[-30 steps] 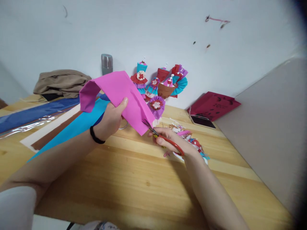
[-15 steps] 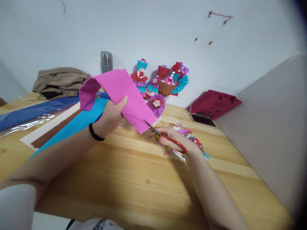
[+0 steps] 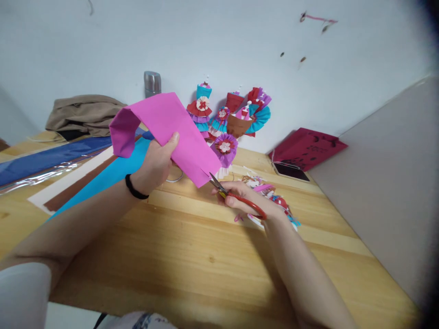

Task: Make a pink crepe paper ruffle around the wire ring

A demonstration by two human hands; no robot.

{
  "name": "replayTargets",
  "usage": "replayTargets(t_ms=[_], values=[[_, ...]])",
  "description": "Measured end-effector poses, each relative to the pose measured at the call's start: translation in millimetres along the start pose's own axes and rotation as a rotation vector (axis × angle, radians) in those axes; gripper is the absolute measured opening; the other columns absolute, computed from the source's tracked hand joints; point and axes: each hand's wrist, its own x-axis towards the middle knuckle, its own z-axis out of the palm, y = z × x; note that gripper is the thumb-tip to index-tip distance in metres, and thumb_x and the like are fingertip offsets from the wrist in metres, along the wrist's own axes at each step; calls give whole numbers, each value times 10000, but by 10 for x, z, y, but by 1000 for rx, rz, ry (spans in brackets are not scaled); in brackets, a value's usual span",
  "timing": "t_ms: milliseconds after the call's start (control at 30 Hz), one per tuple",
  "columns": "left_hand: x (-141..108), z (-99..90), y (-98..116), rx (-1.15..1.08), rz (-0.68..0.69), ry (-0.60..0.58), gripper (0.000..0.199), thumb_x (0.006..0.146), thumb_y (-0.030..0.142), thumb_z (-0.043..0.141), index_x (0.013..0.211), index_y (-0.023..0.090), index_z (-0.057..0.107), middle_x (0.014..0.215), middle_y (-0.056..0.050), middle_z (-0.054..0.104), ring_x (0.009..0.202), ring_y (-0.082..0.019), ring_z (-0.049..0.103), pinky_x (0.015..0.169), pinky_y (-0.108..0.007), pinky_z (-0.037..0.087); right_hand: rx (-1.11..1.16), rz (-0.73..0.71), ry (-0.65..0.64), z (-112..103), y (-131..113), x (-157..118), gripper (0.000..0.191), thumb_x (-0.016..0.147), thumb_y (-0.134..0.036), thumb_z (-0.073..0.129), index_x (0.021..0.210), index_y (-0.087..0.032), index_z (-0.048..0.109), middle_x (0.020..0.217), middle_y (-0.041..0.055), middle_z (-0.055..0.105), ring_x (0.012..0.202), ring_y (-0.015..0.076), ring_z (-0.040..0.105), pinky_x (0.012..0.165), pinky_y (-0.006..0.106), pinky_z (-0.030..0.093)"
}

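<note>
Though half-hidden, left hand (image 3: 155, 163) apparently around paper (image 3: 181, 125).

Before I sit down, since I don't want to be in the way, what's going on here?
A person's left hand holds up a pink sheet, thumb on top. The right hand holds scissors, their tips at the sheet's lower end. Scraps lie on the table behind the right hand, and ruffled decorations stand by the wall.
</note>
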Motion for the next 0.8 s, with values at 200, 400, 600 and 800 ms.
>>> replayTargets(t_ms=[200,400,600,800], values=[[27,-25,-25,9,21,-12,211,884,351,714,955,182,610,1116,-44,714,1242,-294,586,1059,-453,519,34,32,44,7,28,49,597,790,-690,630,1004,-133,657,658,-59,370,511,76,297,447,227,243],[7,3,13,-13,-15,3,182,872,337,720,909,194,613,1141,-48,700,1201,-294,601,1064,-495,515,96,30,37,2,24,61,538,756,-657,694,929,-151,641,558,-104,280,475,62,225,449,222,190],[-26,15,39,19,-14,-15,155,886,319,696,949,197,623,1112,-50,711,1191,-307,620,1015,-480,543,53,-11,38,10,1,36,638,793,-747,592,1004,-147,642,660,-56,381,534,85,305,466,234,251],[-20,4,-40,-7,52,-57,164,879,348,671,972,216,645,1125,-53,724,1166,-272,643,980,-421,551,12,-32,44,28,-85,44,689,793,-787,561,997,-135,645,727,-4,476,618,121,402,521,259,332]])
